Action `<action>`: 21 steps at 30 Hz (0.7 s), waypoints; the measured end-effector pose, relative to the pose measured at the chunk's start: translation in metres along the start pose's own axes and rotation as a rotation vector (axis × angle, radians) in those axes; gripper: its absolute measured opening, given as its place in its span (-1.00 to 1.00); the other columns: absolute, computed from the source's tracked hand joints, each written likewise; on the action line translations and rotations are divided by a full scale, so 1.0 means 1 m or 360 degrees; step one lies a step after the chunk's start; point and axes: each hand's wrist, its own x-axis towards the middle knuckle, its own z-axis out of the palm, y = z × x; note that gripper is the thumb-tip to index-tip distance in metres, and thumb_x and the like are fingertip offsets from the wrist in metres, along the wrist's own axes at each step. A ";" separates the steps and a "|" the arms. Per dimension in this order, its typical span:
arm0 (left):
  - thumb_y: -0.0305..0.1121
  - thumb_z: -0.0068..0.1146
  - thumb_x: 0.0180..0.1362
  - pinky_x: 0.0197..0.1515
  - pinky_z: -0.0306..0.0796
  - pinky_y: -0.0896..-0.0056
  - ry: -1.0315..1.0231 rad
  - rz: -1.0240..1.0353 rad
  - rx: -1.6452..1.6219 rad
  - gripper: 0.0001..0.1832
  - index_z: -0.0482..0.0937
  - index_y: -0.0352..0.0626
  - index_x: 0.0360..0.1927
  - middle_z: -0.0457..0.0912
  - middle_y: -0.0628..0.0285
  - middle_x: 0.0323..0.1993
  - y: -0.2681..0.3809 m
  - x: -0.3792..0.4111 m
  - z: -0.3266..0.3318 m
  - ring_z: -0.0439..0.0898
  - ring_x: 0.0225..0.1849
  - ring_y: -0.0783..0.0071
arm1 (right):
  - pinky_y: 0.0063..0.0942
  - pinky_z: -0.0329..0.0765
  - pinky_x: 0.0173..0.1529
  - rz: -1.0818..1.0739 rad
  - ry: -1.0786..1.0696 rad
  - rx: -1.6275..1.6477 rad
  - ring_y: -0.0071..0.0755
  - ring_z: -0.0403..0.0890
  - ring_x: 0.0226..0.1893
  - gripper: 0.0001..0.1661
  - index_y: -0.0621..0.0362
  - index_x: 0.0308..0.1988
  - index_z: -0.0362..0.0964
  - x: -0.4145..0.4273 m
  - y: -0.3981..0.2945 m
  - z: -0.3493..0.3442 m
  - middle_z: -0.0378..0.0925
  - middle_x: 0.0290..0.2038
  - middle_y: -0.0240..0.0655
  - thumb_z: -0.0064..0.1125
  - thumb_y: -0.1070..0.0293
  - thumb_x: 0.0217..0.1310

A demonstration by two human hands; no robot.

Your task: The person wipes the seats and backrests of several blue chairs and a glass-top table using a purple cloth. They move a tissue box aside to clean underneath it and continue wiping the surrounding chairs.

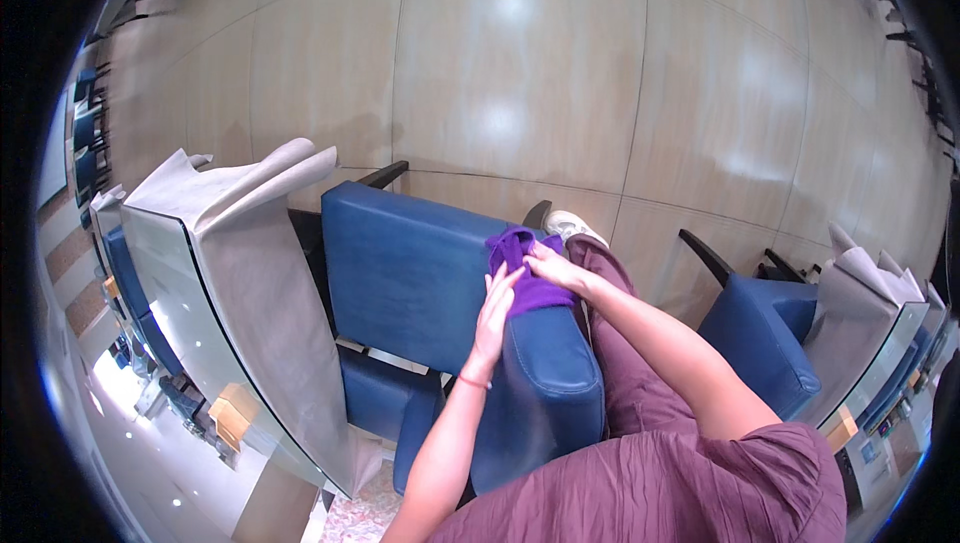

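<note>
A purple cloth (536, 295), bunched at its far end, drapes over the corner where the seat and padded arm of a blue upholstered chair (412, 273) meet. My right hand (555, 267) is at the bunched part, its fingers bent around a fold of the cloth. My left hand (496, 310) lies along the cloth's left edge with straight fingers, its fingertips near those of the right. Nothing shows in the left hand. Part of the cloth is hidden beneath my hands.
To the left stands a glass-topped table (172, 280) with a pale tablecloth (262, 303) and a wooden box (234, 414). Another blue chair (757, 340) and a covered table (862, 340) are at the right. Tiled floor (517, 78) stretches beyond, and my shoe (571, 226) is beside the chair leg.
</note>
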 end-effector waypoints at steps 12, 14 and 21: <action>0.10 -0.50 0.57 0.61 -0.19 0.28 0.0102 -0.0638 -0.0611 -0.31 -0.11 0.02 0.64 -0.08 0.20 0.63 -0.038 -0.035 -0.004 -0.10 0.62 0.29 | -0.11 -0.15 0.62 0.0674 -0.0251 -0.0444 -0.02 -0.15 0.60 -0.19 0.06 0.49 0.13 0.001 -0.048 -0.004 -0.05 0.57 -0.06 -0.29 -0.13 0.44; 0.04 -0.47 0.58 0.62 -0.29 0.28 0.0126 -0.0476 -0.0695 -0.30 -0.18 -0.07 0.63 -0.20 0.20 0.65 -0.031 -0.070 0.001 -0.19 0.64 0.33 | -0.06 -0.14 0.61 0.0458 -0.0476 -0.0648 0.07 -0.12 0.59 -0.26 0.07 0.46 0.19 -0.028 -0.110 -0.011 -0.03 0.56 -0.03 -0.28 -0.06 0.46; -0.10 -0.47 0.57 0.61 -0.41 0.06 0.0080 0.0047 -0.0032 -0.31 -0.18 -0.29 0.60 -0.28 -0.10 0.64 0.042 -0.193 0.036 -0.39 0.65 -0.11 | -0.07 -0.07 0.61 -0.0079 -0.0890 -0.0836 0.16 0.06 0.53 -0.41 0.28 0.18 0.52 -0.100 -0.240 -0.010 0.25 0.44 0.06 -0.13 0.09 0.42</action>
